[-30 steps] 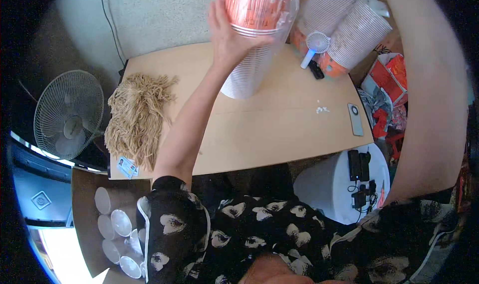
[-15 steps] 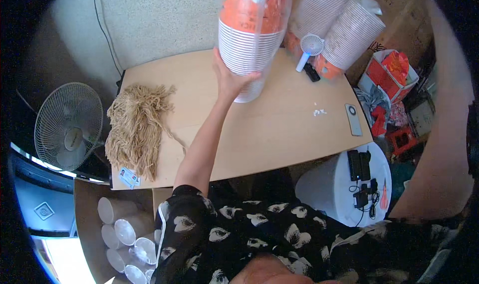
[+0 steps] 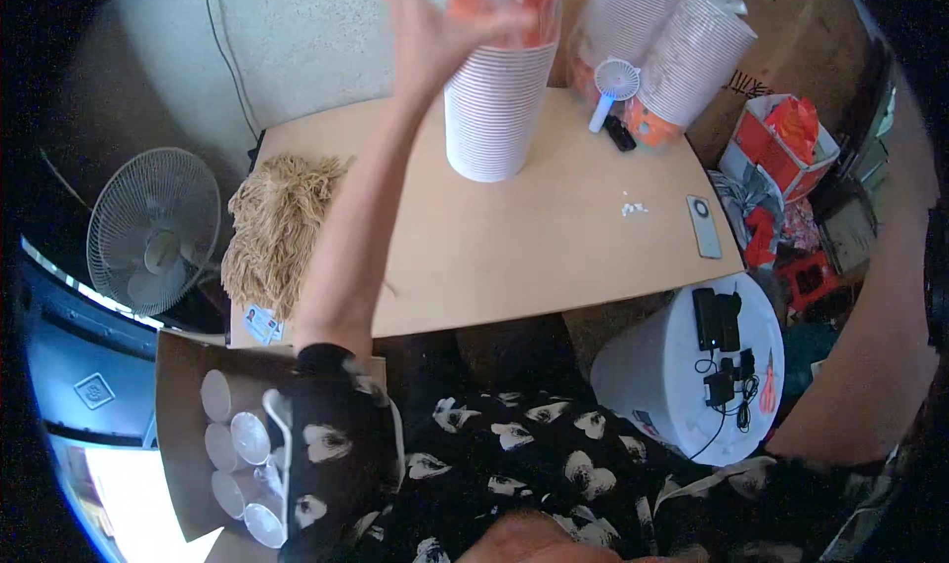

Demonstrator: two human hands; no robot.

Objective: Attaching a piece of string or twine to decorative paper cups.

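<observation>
A tall stack of nested white paper cups (image 3: 492, 118), orange near the top and wrapped in a clear plastic sleeve, stands upright on the wooden table (image 3: 514, 247). Its upper end runs out of the picture. My left hand (image 3: 435, 39) is raised in front of the stack's upper left side. Motion smears it, but the thumb points right across the orange part, well apart from the fingers stretched upward. Whether it touches the sleeve I cannot make out. Of my right arm only the forearm shows along the right rim; its hand is out of the picture.
Wrapped cup stacks (image 3: 682, 59) lean at the back right beside a small handheld fan (image 3: 617, 81). A tan yarn bundle (image 3: 282, 227) lies left, a phone (image 3: 703, 227) right. Around the table stand a fan (image 3: 153, 232), a cardboard box (image 3: 183, 415) of cups and a white drum (image 3: 633, 355).
The cup stack has gone from tilted in my left hand to standing on the table. My left hand has let go of its lower part and moved upward.
</observation>
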